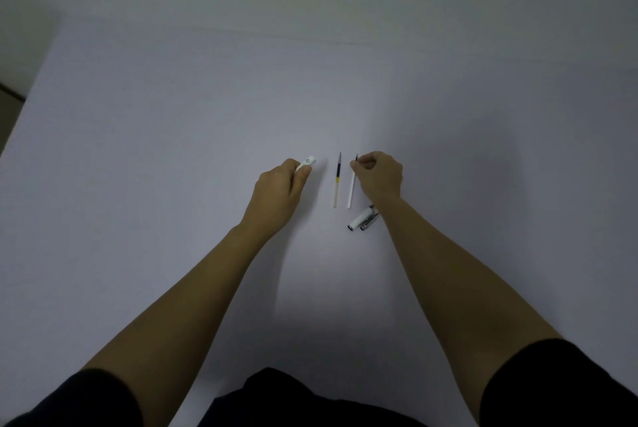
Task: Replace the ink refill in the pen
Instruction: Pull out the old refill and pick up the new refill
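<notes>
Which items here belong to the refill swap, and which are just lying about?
Belonging:
white pen barrel piece in left hand
white-bodied refill pinched by right hand
clear refill with dark ink and yellow band
white and silver pen parts

Lying about:
nothing else on the pale table

No text, brand, number or sign can be read. A small grey printed patch is seen on the white pen part point(308, 161) held in the left hand point(281, 190) — too small and blurred to be made out. The remaining items are shown unmarked.
</notes>
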The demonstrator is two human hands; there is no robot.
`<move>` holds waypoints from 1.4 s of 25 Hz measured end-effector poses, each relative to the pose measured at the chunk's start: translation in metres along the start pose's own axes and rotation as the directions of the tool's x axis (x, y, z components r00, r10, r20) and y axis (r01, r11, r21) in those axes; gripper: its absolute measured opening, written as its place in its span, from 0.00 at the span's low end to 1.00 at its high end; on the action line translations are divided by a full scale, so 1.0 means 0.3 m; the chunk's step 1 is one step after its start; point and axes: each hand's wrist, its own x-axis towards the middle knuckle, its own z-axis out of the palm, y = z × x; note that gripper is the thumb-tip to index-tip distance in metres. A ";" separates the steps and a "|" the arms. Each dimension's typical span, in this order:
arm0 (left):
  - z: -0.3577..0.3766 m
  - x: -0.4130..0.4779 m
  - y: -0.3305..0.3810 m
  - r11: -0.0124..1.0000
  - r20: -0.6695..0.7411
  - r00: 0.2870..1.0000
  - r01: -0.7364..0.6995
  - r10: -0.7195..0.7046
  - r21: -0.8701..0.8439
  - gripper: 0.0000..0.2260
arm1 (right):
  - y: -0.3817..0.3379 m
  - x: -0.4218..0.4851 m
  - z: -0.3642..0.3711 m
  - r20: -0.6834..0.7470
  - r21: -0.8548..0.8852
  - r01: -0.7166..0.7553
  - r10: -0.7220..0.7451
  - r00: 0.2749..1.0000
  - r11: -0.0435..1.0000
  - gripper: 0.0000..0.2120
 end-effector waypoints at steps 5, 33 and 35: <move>-0.014 -0.005 -0.005 1.000 -0.032 0.999 0.020 -0.020 -0.006 0.18 | -0.062 -0.014 0.017 0.045 -0.141 0.178 -0.173 0.984 0.974 0.10; -0.171 -0.124 0.132 0.980 -0.107 0.983 -0.160 0.147 -0.117 0.07 | -0.237 -0.277 -0.325 0.020 0.855 -0.011 -0.010 1.000 0.518 0.04; -0.176 -0.144 0.151 0.980 -0.102 0.981 -0.173 0.163 -0.102 0.07 | -0.228 -0.303 -0.330 0.015 0.854 -0.002 -0.021 1.000 0.520 0.04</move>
